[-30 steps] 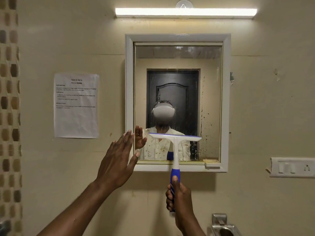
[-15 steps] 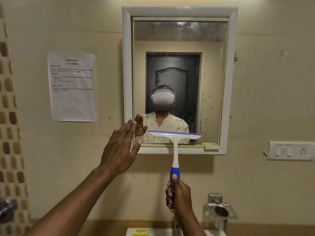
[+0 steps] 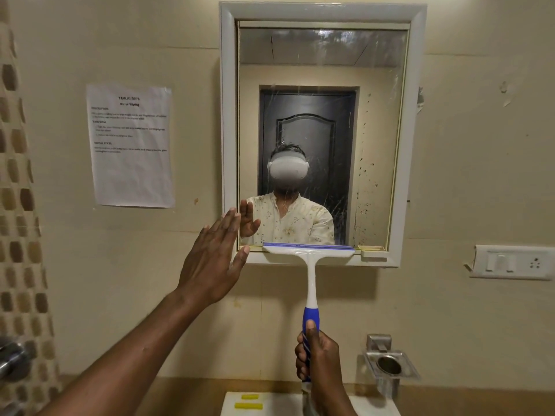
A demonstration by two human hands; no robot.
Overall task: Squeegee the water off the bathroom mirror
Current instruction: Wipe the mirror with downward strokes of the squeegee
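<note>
Down the glass the squeegee [image 3: 309, 253] has slid since a second ago, its blade now at the mirror's [image 3: 322, 130] bottom edge, over the white frame [image 3: 228, 130]. Nearest, the right hand [image 3: 319, 358] has its grip wrapped round the blue handle. Beyond it the left hand [image 3: 211, 259] is flat and wide, fingers straight, at the frame's lower left corner. Droplets speckle the mirror's right side.

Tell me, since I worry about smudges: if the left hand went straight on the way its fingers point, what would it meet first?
Probably the mirror's white frame on its left side: the left hand is flat, fingertips just before it. Depth is unclear; it may be touching.
</note>
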